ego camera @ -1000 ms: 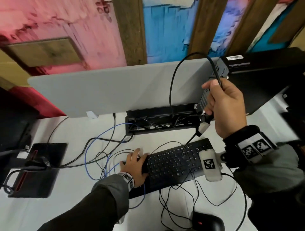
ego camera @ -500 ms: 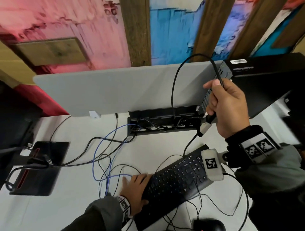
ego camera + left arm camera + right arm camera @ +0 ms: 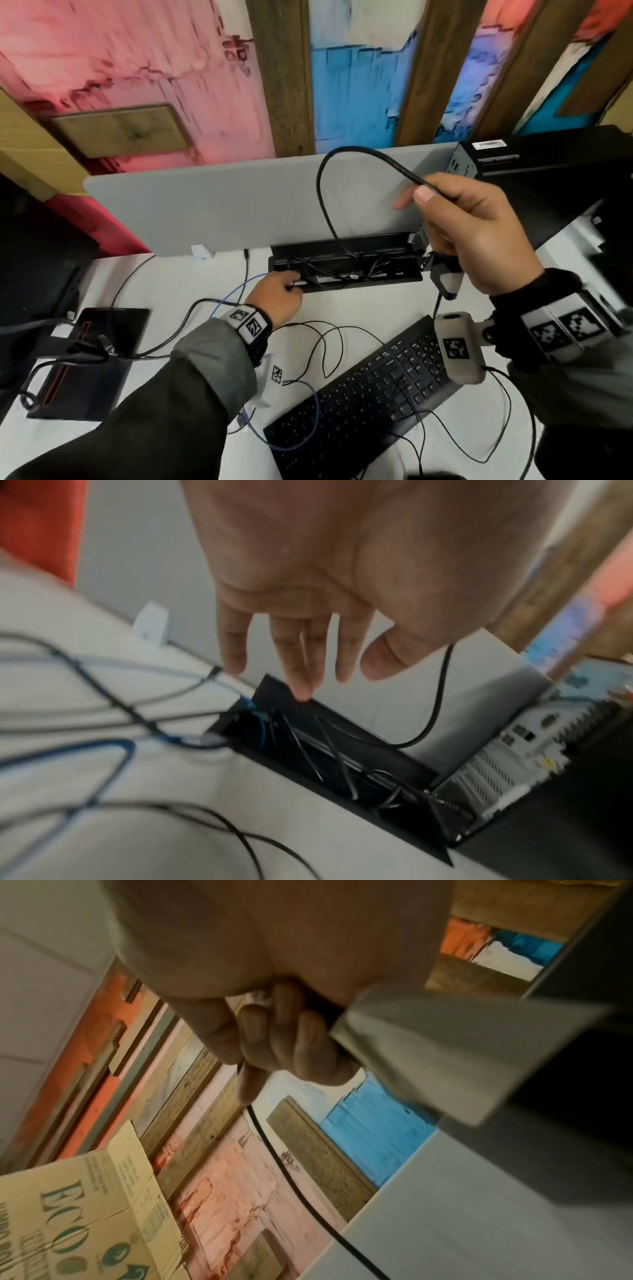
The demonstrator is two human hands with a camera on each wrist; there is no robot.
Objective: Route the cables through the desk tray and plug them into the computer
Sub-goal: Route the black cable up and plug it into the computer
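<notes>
"ECO" — green print — cardboard box (image 3: 85,1218)

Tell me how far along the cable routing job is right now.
Partly done. Several black cables and a blue cable already lie in the desk tray. In hand: the right hand grips a thick black cable that loops up out of the tray, while the left hand reaches the tray's left end with fingers extended. Left: plugging it into the computer; loose cables cross the keyboard.

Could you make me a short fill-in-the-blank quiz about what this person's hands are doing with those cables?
1. The right hand holds a thick ____ cable looping up from the desk tray.
2. The left hand reaches toward the tray's ____ end.
3. In front of the tray lies a black ____.

Missing words: black; left; keyboard
</notes>
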